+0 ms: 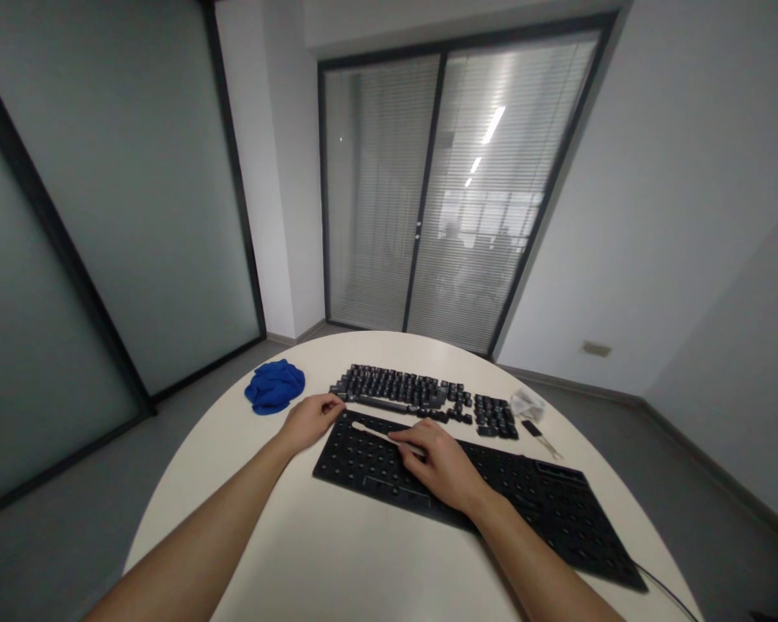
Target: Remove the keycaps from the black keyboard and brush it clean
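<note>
A black keyboard base (pixel 525 484) with its keycaps off lies slanted across the table. Over its left half, my right hand (pixel 437 462) is closed on a slim white-tipped cotton swab (pixel 373 432). The swab's tip is at the upper left part of the base, among the bare key posts. My left hand (pixel 311 422) rests on the table by the upper left corner of the base, fingers curled together. Whether it holds anything there is hidden. Just beyond both hands are rows of loose black keycaps (pixel 395 384), with a separate block of keycaps (pixel 494 416) on the right.
A crumpled blue cloth (pixel 276 386) lies left on the round cream table (pixel 298 553). At the right are a clear crumpled plastic piece (pixel 527 403) and a small tool with a black handle (pixel 532 428). A cable (pixel 665 587) runs off the table's right side.
</note>
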